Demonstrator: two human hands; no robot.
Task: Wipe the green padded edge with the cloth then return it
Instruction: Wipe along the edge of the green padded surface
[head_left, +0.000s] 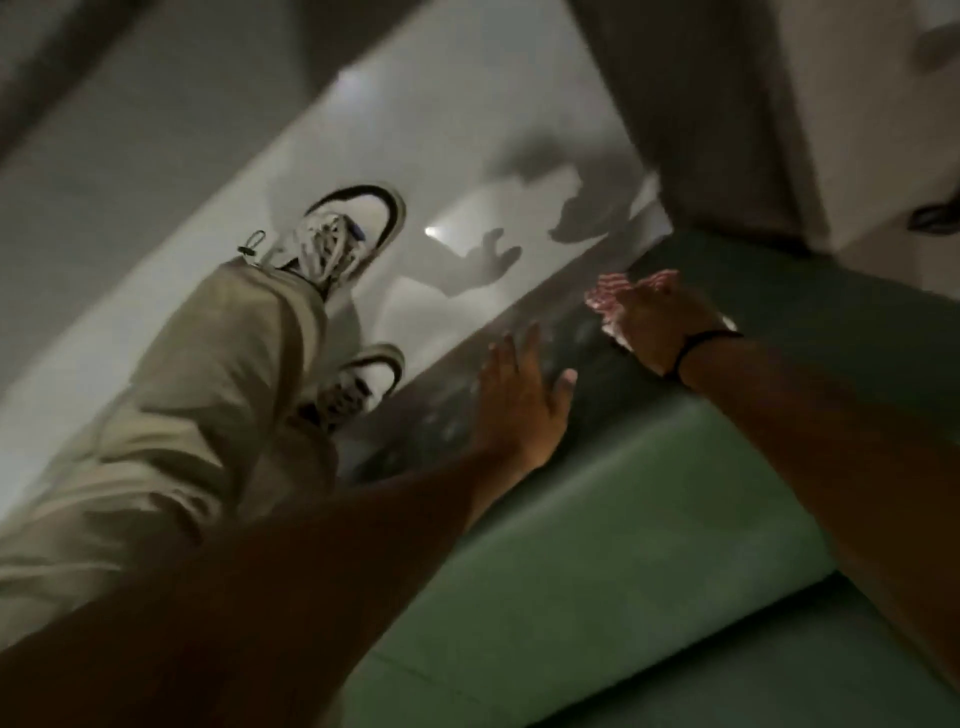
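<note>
The green padded edge (613, 525) runs diagonally from the lower middle to the upper right of the blurred head view. My right hand (654, 322) is closed on a red-and-white striped cloth (613, 296) and presses it against the far part of the pad's rim. My left hand (519, 400) lies flat with fingers spread on the dark outer side of the pad, a little nearer to me, and holds nothing. A dark band circles my right wrist.
My legs in beige trousers (208, 415) and white sneakers (343, 234) stand on a pale glossy floor (441, 156) left of the pad. A grey curtain or panel (701, 104) hangs at the upper right, beside a white cabinet (883, 130).
</note>
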